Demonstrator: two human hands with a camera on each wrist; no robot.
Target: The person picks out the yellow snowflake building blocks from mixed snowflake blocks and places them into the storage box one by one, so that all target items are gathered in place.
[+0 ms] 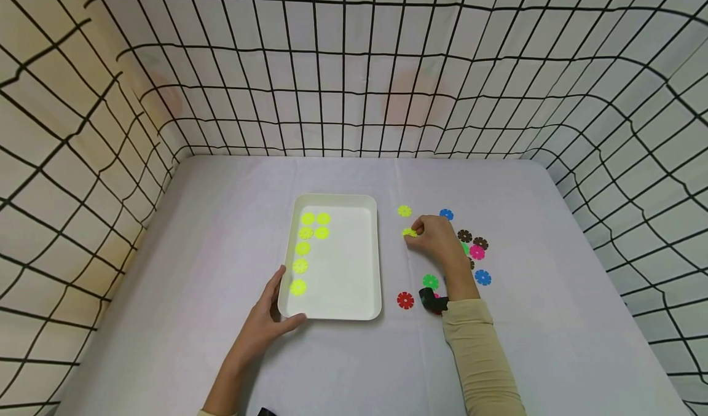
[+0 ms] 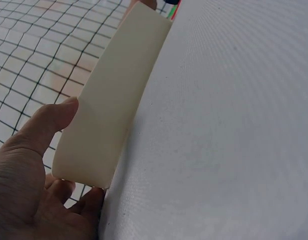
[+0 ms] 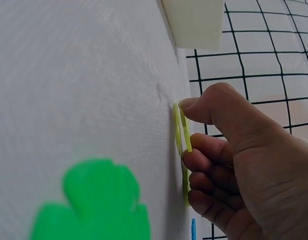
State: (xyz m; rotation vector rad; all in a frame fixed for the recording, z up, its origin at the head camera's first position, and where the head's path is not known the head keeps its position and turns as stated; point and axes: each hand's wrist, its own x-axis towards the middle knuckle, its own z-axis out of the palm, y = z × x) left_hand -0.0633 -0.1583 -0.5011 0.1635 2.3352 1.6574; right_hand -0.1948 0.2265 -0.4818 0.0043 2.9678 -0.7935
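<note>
A white rectangular tray lies on the table, with several yellow notched plastic discs along its left side. My left hand grips the tray's near left corner, thumb on the near wall and fingers on the left side; the left wrist view shows the tray's outer wall between them. To the right of the tray, my right hand pinches a yellow notched disc between thumb and fingertips, close over the table. Another yellow disc lies just beyond that hand.
Loose notched discs lie around the right forearm: red, green, blue, pink and brown. The forearm hides some. Black wire mesh stands along the table's back and sides.
</note>
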